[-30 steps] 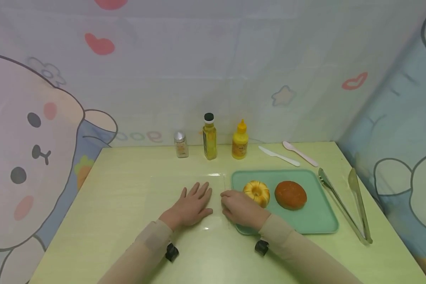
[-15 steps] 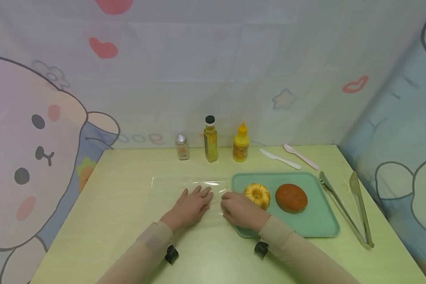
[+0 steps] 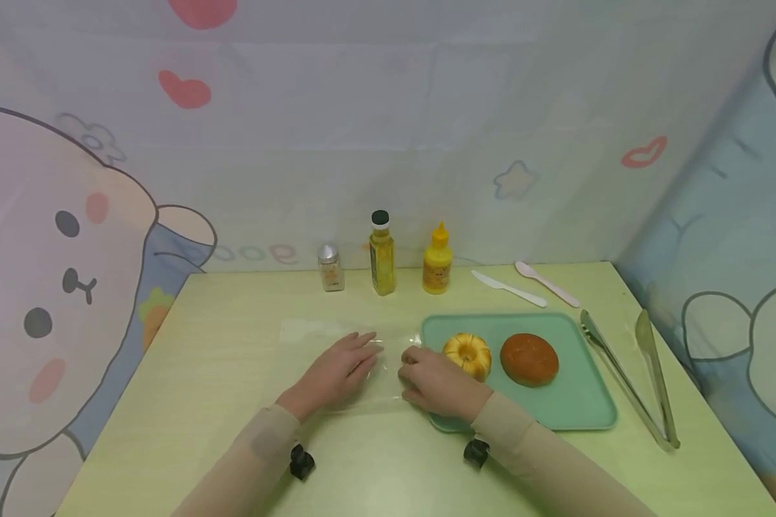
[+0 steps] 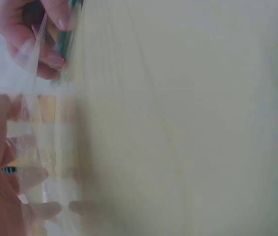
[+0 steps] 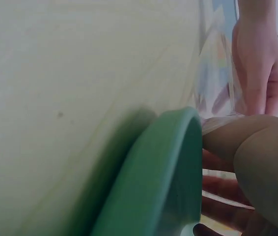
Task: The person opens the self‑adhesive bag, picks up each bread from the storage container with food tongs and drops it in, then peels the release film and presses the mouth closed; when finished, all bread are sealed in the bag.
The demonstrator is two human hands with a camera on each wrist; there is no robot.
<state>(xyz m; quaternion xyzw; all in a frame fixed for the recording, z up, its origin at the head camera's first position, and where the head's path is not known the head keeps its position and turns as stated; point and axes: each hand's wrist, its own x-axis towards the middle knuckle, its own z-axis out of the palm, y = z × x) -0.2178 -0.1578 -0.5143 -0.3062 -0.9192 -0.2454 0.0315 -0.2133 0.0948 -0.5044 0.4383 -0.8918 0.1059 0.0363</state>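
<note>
A clear plastic bag lies on the table between both hands, its film raised and wrinkled near its right edge. My right hand pinches that edge beside the tray, with thumb against the film in the right wrist view. My left hand rests over the bag with its fingers extended toward the right hand. In the left wrist view, the film stands up in front of the left fingers. A green tray sits under my right wrist, holding a ridged yellow bun and a brown bread roll.
Along the back stand a shaker, an oil bottle and a yellow squeeze bottle. A white plastic knife and a pink spoon lie behind the tray. Metal tongs rest at the right.
My left hand has turned from flat with spread fingers to tilted on its side, shifting slightly left. The bag's film has lifted and wrinkled. My right hand stays at the bag's edge.
</note>
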